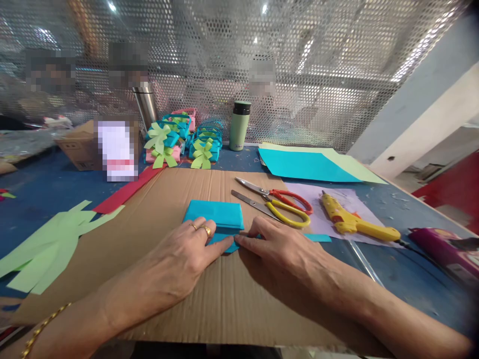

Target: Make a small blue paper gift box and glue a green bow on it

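A folded piece of blue paper lies on a brown cardboard sheet in front of me. My left hand presses on its lower left side, fingers bent over it and thumb along the bottom flap. Against the flap's right end, my right hand holds the edge with thumb and bent forefinger. Both thumb tips almost meet at the flap. From beneath my right hand a narrow blue strip sticks out. Just beyond that hand rest scissors with one red and one yellow handle, blades spread.
A yellow glue gun rests on purple paper at right. Blue sheets, a green tumbler and small paper baskets stand or lie at the back. Green paper cutouts and a red strip lie left.
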Available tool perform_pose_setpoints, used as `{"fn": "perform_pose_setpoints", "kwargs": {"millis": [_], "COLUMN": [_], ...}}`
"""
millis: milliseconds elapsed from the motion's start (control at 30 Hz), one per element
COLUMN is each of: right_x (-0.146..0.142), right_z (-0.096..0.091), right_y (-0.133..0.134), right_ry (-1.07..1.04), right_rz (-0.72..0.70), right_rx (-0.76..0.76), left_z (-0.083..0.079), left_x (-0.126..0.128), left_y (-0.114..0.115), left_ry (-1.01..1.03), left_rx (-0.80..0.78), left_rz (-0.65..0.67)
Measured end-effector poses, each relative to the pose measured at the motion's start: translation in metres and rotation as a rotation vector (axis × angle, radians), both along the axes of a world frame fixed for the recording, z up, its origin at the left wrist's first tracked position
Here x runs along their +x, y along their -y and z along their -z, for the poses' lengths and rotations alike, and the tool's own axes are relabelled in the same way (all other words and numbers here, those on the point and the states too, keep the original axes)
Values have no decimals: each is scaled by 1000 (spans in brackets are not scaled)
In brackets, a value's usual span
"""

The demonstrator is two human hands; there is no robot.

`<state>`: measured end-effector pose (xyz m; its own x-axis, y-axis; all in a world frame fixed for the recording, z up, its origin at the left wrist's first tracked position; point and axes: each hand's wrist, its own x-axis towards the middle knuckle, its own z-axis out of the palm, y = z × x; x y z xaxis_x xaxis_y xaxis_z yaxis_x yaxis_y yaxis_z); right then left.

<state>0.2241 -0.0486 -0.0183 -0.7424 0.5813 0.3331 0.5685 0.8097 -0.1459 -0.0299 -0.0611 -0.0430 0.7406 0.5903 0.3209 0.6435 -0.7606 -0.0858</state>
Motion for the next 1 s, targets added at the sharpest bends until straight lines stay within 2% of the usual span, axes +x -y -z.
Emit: {"fn": "perform_pose_setpoints", "kwargs": {"millis": [467, 767, 1000], "right_x": [3, 5, 3], "right_z": [6, 9, 6], "right_y": [-3, -3, -3], "right_ry": [-59, -86, -39], "right_rz": [-22, -33, -14], "right_rx": [13, 28, 6], "left_z": [0, -2, 0], "left_x": [0, -1, 0], "left_y": [-1, 0, 0], "left_ry": [22, -3, 10], "left_rx": [38, -13, 10], "left_rz": [4, -4, -2]}}
